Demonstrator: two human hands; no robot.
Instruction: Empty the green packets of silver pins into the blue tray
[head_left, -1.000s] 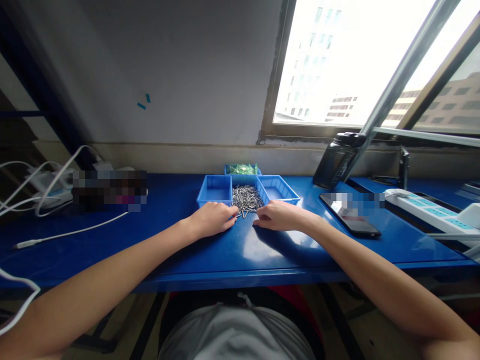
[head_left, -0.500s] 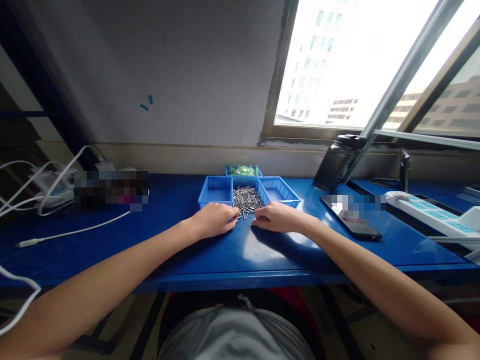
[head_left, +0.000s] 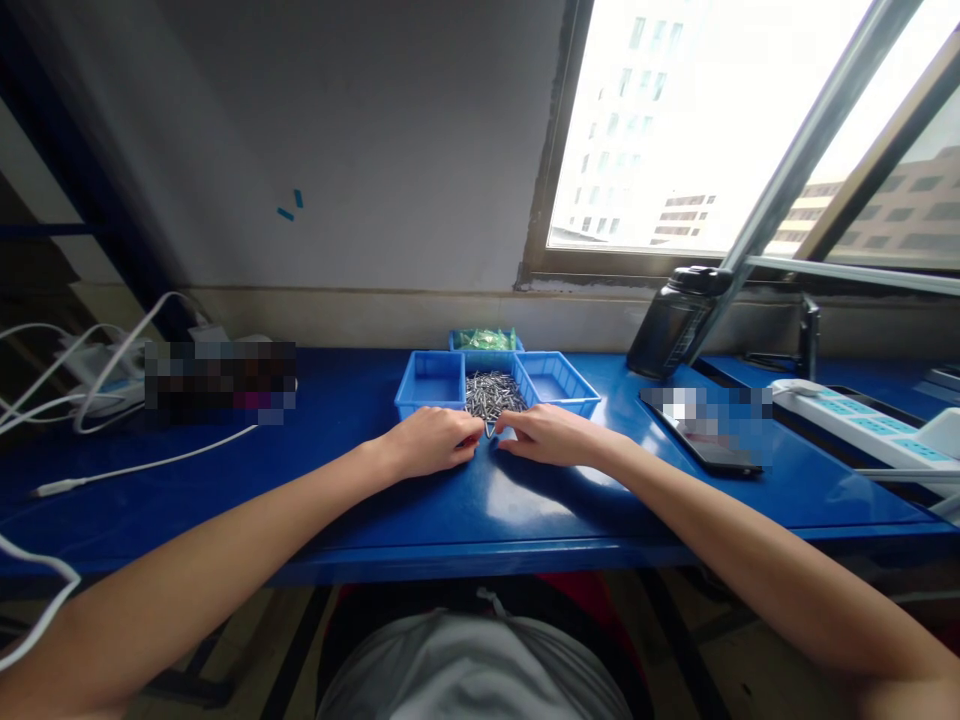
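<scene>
A pile of small, thin silvery metal pieces (head_left: 492,392), perhaps screws or nails, lies between two blue plastic bins, the left bin (head_left: 430,404) and the right bin (head_left: 577,402). My left hand (head_left: 435,441) rests at the near left of the pile with its fingers curled together; whatever may be in them is hidden. Opposite it, my right hand (head_left: 559,436) is at the near right edge of the pile, thumb and forefinger apart, and nothing shows between them. Behind the pile stands another blue bin (head_left: 454,342) holding green plastic packaging (head_left: 487,340).
On the blue table (head_left: 360,510), a phone (head_left: 712,450) and a dark bottle (head_left: 679,325) stand to the right, near a white power strip (head_left: 870,425). White cables (head_left: 180,465) and a blurred object (head_left: 221,380) lie at the left. A wall and window (head_left: 637,120) are behind.
My right hand has shifted slightly left toward the pile, and its thumb and forefinger have parted. My left hand has edged slightly right, still curled.
</scene>
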